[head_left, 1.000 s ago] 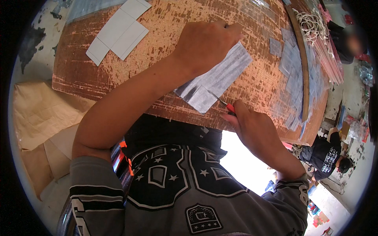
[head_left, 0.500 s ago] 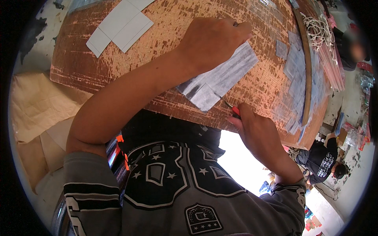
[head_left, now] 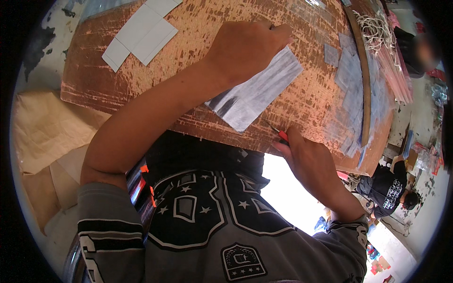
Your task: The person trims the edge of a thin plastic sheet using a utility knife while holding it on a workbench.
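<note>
A glossy grey, streaked rectangular sheet (head_left: 264, 92) lies on the worn wooden board (head_left: 198, 106), its near corner close to the board's front edge. Across its far left side reaches my left hand (head_left: 247, 52), with the fingers curled closed at the sheet's far end. What they pinch, if anything, is hidden beneath them. Nearer to me on the right, my right hand (head_left: 306, 153) is closed round a small red-handled tool with a thin dark metal tip (head_left: 282, 135). The tip points at the sheet's near right side, a little apart from it. Its exact kind does not show.
White card pieces with drawn lines (head_left: 153, 40) lie at the far left. On the right, clear plastic pieces (head_left: 351, 78) are heaped beside a wooden strip (head_left: 365, 94), with pink rods and white cords (head_left: 389, 61) beyond. Brown paper (head_left: 52, 127) sits left. Other people are at right.
The tool's tip has come away from the sheet, where it was touching before. A small square outline at the sheet's near end no longer shows. The left hand has shifted slightly left.
</note>
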Available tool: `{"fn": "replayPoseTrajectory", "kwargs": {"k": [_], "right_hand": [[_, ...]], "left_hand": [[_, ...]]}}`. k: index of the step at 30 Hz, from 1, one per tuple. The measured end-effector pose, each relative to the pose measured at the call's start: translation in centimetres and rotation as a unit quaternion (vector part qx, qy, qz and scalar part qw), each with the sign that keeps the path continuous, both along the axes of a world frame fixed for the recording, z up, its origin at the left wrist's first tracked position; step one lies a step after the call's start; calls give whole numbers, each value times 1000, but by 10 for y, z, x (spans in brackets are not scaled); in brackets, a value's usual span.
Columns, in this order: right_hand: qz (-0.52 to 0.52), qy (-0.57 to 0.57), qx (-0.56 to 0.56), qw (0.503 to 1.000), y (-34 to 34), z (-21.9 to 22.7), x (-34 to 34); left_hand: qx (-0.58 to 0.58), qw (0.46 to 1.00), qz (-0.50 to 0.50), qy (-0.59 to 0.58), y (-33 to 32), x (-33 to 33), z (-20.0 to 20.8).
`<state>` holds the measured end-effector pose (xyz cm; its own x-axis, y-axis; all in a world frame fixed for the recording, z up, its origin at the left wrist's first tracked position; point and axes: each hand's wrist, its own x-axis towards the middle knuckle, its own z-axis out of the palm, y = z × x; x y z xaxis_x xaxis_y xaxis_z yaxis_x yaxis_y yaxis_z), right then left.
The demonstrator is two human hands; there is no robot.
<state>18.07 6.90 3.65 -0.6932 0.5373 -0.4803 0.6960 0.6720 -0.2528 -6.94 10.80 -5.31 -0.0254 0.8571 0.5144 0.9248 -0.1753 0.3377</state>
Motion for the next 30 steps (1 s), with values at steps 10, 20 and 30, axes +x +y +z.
{"fn": "replayPoseTrajectory", "kwargs": {"k": [10, 20, 30], "right_hand": [[-37, 22, -9, 999, -3, 14, 2], [-13, 95, 3, 995, 1, -13, -30], [7, 110, 31, 993, 2, -18, -31]], "left_hand": [[-1, 1000, 2, -13, 0, 2, 0], [-28, 999, 3, -24, 1, 0, 0], [1, 999, 3, -36, 0, 1, -1]]}}
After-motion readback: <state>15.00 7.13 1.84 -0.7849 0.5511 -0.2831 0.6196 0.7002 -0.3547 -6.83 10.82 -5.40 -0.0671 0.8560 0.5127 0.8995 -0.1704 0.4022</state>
